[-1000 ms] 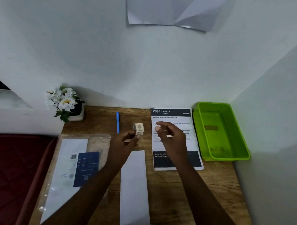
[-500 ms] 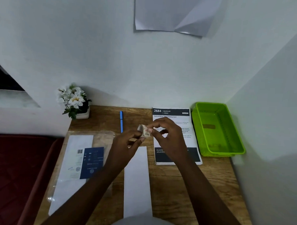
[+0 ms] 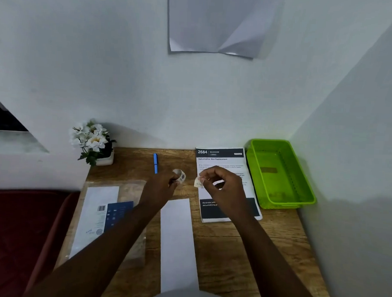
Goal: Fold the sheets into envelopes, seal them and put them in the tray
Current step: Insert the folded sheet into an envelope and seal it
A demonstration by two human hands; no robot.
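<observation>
My left hand (image 3: 160,188) grips a small roll of stickers (image 3: 180,175) above the wooden desk (image 3: 242,251). My right hand (image 3: 224,190) pinches a single sticker (image 3: 198,182) just right of the roll, apart from it. A long white envelope (image 3: 177,242) lies flat on the desk below both hands, pointing toward me. A printed sheet (image 3: 221,159) with a dark header lies under my right hand. The green tray (image 3: 279,174) stands at the right, against the wall, with nothing white in it.
A clear plastic pack of white envelopes with a blue label (image 3: 102,216) lies at the desk's left. A blue pen (image 3: 155,162) and a white flower pot (image 3: 94,141) stand at the back. A dark red mattress (image 3: 18,230) borders the left. Walls close the back and right.
My hands were together on the roll half a second ago. They have now drawn apart, and a sticker has come off the roll between my right fingers.
</observation>
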